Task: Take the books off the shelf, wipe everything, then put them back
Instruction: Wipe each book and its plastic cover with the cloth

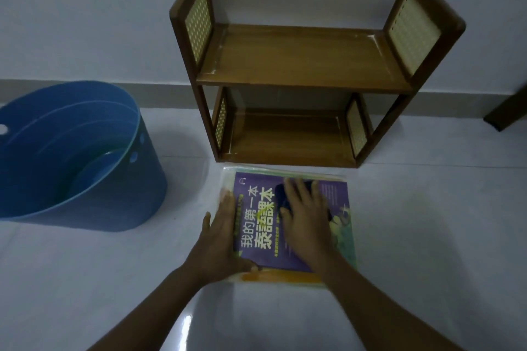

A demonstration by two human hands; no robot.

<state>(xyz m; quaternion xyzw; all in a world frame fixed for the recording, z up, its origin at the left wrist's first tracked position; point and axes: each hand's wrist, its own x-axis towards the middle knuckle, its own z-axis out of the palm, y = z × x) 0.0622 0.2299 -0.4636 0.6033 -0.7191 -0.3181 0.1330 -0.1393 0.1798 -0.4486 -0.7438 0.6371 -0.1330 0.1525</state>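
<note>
head view: right hand point(303, 215) lies flat, fingers spread, pressing a dark cloth point(282, 194) onto the purple cover of the top book point(262, 236). left hand point(221, 239) lies open along that book's left edge, thumb at the near corner. the cover's large print reads "我的第一本泰語課本"; the smaller lines are too blurred to read. this book tops a stack of books point(285, 278) on the white floor point(427, 236), just in front of a wooden shelf point(302, 54) with both levels bare. a blue tub point(85, 179) stands to the left.
</note>
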